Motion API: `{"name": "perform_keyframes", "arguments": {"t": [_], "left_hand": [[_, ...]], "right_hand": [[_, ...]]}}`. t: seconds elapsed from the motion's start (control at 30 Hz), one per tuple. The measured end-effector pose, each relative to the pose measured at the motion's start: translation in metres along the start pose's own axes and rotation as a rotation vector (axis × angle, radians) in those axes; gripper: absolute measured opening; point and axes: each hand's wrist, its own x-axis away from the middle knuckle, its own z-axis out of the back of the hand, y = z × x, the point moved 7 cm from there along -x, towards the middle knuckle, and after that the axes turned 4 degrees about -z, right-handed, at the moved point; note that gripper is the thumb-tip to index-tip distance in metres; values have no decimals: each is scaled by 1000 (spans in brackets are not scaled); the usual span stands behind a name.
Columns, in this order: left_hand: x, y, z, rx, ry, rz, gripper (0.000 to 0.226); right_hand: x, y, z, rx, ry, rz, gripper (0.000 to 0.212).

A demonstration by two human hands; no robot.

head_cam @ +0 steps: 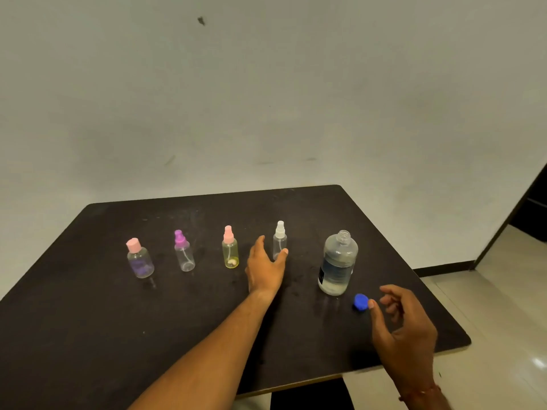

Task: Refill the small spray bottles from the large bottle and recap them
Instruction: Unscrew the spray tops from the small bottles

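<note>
Large bottle point(339, 261) uncapped, right side of surface point(118, 321); blue cap point(360, 302) beside it at right hand point(405, 327) thumb, fingers point(390, 291) loosely curled, gripping nothing. Left hand point(265, 272) spread open at white-capped spray bottle point(279, 241). Next, likely: grip it, unscrew sprayer.

Both your forearms point(213, 347) are bare as far as they show. Around your right wrist you wear a thin reddish-orange thread band point(421, 392).
</note>
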Motion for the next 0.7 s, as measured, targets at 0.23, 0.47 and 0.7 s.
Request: {"name": "perform_keyframes", "arguments": {"t": [0.23, 0.47, 0.7], "left_hand": [[-9, 12, 2, 13, -35, -48, 25], [10, 29, 25, 86, -22, -158, 21], [43, 51, 50, 156, -111, -311, 20]], "right_hand": [[3, -40, -3, -119, 37, 119, 33], [-3, -93, -38, -216, -98, 186, 24], [-46, -132, -94, -78, -319, 97, 34]]}}
